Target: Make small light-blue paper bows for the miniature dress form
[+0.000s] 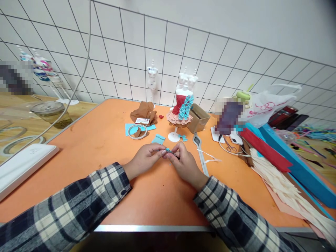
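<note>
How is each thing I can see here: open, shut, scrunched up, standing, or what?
Left hand, closed in a pinch
Right hand, closed around a dark thin thing
Small blue piece, pinched at the fingertips
Dressed mannequin, upright on its stand
Cardboard box, open
Brown paper, crumpled
Pale ring, lying flat
Plastic bag, rumpled
Scissors, lying down; open or shut, too small to tell

My fingers (pixel 157 154) mostly hide the small turquoise scrap (pixel 167 149); shape too small to tell. Dark rectangular device (pixel 229 115) pixelated. Oblong white plastic box (pixel 28 166) cut off left.
</note>
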The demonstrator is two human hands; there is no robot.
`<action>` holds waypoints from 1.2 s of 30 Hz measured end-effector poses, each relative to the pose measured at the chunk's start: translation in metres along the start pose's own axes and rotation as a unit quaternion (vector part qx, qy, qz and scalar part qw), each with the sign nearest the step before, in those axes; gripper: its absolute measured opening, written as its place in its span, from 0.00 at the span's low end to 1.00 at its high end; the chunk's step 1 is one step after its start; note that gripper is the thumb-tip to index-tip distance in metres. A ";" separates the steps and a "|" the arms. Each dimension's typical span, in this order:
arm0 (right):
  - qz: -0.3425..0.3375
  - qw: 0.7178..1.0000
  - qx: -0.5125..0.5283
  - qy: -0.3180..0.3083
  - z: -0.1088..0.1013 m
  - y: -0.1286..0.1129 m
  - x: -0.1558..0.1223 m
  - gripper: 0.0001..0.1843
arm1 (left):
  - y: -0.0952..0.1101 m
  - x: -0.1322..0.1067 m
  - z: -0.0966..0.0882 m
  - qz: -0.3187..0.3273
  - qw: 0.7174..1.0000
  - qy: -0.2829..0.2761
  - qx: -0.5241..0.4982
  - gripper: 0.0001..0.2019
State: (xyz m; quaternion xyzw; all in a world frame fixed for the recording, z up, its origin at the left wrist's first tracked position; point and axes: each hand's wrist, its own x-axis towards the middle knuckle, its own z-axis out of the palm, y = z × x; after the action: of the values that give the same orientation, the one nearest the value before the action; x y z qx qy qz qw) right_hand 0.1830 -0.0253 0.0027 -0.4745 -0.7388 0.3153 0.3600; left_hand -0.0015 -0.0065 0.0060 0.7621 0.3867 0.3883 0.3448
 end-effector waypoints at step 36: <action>-0.095 0.978 -0.113 0.146 0.000 0.004 0.001 0.09 | 0.009 -0.004 0.022 -0.301 0.826 0.037 -0.475 0.13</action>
State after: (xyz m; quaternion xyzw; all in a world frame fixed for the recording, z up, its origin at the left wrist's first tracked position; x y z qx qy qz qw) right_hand 0.1841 -0.0226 -0.0003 -0.4813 -0.7506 0.1210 0.4363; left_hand 0.0191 -0.0189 0.0018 0.3351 0.3775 0.4284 0.7495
